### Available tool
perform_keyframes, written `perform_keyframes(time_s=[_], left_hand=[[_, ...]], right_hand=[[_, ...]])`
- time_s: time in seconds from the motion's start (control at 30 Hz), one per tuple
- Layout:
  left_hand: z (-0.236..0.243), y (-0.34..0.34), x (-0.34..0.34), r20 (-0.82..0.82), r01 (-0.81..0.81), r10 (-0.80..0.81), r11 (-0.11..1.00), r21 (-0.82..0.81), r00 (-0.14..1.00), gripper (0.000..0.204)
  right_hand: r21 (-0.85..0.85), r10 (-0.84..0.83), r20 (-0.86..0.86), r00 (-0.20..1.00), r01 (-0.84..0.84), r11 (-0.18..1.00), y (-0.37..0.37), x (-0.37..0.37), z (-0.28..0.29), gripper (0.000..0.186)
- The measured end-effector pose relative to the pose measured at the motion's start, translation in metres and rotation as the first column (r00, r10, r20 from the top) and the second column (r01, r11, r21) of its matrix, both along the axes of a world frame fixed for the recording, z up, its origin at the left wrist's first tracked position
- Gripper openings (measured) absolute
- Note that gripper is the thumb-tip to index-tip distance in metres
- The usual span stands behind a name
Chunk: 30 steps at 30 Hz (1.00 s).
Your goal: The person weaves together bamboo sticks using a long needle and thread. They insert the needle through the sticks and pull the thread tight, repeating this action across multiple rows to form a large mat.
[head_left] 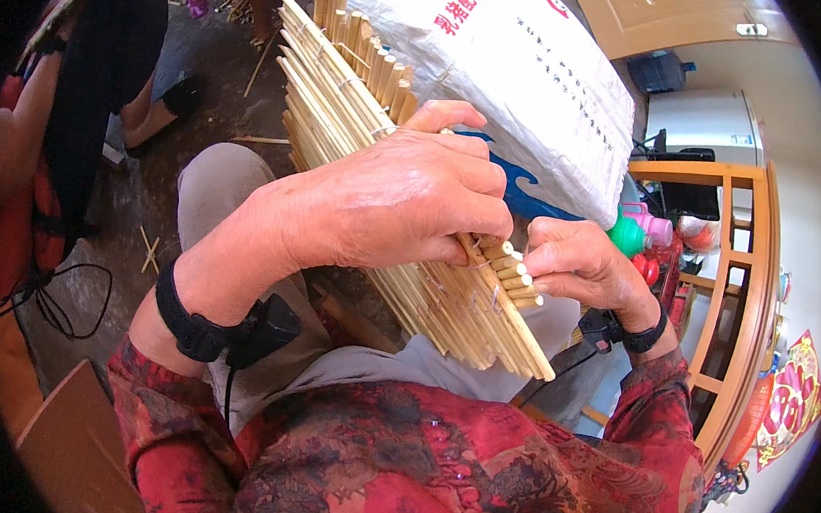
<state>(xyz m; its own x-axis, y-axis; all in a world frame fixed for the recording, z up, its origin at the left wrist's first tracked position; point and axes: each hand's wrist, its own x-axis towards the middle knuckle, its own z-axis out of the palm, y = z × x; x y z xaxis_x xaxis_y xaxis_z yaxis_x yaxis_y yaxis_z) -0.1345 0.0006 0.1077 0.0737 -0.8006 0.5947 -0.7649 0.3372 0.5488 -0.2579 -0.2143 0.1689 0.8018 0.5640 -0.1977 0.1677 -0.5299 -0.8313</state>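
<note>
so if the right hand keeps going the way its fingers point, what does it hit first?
The right hand points toward the person's left, fingertips already at the cut ends of the bamboo stick mat. Going on, it would likely press into those stick ends, then meet the left hand. Depth is unclear.

Looking steeply down from the head, close over the hands (487, 228) and lap, fisheye bending the edges.

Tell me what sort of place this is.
Likely a home used as a small craft workshop: wooden shelving holding household items, a big woven sack, and stick offcuts on the bare floor beside the bamboo stick mat being worked.
</note>
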Motion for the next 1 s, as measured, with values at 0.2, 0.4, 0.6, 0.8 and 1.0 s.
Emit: perform_keyframes(time_s=[0.2,0.4,0.6,0.8,1.0], left_hand=[[0.006,0.002,-0.001,0.007,-0.004,0.004,0.999,0.049,1.000,0.026],[0.008,0.002,-0.001,0.008,-0.004,0.003,0.996,0.084,1.000,0.027],[0.006,0.002,0.000,0.030,-0.022,0.021,0.999,0.043,0.999,0.028],[0.000,0.003,-0.001,0.032,-0.039,0.039,0.999,-0.002,0.999,0.027],[-0.005,0.003,-0.002,0.036,-0.045,0.046,0.998,-0.032,0.998,0.027]], right_hand=[[0.035,-0.056,-0.013,0.998,0.056,0.998,-0.001,-0.004,-0.004,0.019],[0.038,-0.003,-0.094,0.996,0.007,0.999,-0.005,0.000,-0.002,0.017],[-0.191,0.059,-0.011,0.998,-0.060,0.980,0.006,0.005,0.023,0.018],[-0.309,0.179,0.107,0.978,-0.139,0.941,0.017,0.011,0.030,0.012],[-0.290,0.188,0.163,0.968,-0.135,0.947,0.017,0.006,0.019,0.013]])
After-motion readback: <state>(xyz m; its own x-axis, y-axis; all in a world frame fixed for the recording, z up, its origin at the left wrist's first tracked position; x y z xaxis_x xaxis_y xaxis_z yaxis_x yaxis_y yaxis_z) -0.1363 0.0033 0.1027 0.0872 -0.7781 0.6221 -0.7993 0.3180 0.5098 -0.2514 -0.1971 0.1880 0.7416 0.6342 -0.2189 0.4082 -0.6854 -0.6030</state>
